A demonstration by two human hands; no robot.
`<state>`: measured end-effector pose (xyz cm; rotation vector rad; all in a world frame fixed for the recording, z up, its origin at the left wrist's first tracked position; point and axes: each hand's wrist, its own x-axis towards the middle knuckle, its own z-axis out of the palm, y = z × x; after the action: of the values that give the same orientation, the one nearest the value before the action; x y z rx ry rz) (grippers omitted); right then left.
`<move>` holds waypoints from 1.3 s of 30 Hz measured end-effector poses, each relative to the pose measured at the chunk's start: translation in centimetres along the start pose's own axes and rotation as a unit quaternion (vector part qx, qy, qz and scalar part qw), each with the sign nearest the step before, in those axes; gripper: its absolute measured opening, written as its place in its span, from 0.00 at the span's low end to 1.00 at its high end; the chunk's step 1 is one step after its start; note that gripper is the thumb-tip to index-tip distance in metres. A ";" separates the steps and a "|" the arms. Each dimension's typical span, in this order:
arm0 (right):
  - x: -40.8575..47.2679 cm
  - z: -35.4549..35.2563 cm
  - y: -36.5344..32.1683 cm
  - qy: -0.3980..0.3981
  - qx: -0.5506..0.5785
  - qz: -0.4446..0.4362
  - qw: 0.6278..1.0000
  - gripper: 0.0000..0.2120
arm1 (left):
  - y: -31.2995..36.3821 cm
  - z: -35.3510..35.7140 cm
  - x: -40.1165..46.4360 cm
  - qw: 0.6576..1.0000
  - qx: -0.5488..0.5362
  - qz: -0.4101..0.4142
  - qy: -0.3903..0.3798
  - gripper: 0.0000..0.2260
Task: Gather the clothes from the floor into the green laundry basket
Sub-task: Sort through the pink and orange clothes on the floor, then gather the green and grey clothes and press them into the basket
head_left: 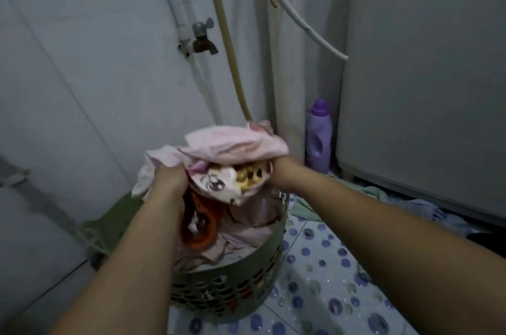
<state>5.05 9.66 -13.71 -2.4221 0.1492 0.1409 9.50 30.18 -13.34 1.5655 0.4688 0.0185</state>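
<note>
Above the green laundry basket (232, 280) I had both hands buried in a bundle of pink clothes (235, 143), held just over the heap already inside. My left hand (168, 180) was curled into the pale pink cloth on the near left side of the bundle, fingers closed on the fabric. My right hand (276, 170) was tucked under the right edge of the same bundle; most of it was hidden by the cloth, but it plainly gripped the fabric from below. A printed piece (219, 184) with cartoon figures and a yellow patch hung between my two wrists, sagging toward the basket.

Inside the basket lay more pinkish garments, and an orange garment (202, 233) showed below my left wrist, resting against the pile. The basket stood on the dotted floor (323, 274), close to the white wall (82, 61) on the left, with a second green mesh piece (93, 230) just beside it on that side.

More clothes were on the floor: a pale green cloth (304, 208) just right of the basket and a blue cloth (427, 206) further right, along the foot of the white appliance (424, 88). A purple bottle (319, 135) stood upright in the corner between the wall and the appliance. A metal tap (202, 39) jutted from the pipes on the wall, a beige hose (227, 33) ran down behind the bundle, and a white hose (301, 20) curved across to the appliance.
</note>
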 end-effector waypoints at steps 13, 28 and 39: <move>-2.4 -1.6 5.3 0.031 -0.055 -0.010 0.998 0.17 | -3.8 4.5 -2.4 0.721 0.667 0.162 -0.091 0.22; -0.9 -2.2 22.9 0.003 -0.029 0.221 0.975 0.31 | -12.0 25.8 -8.7 0.786 0.464 0.288 -0.290 0.24; 8.3 4.4 33.0 -0.055 -0.175 0.207 0.961 0.29 | -22.8 32.5 -0.7 0.888 0.311 -0.047 -0.336 0.25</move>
<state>8.13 -12.80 -39.45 -2.6923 0.6272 0.5306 12.13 -1.57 -37.10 2.0314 -0.0219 -0.8002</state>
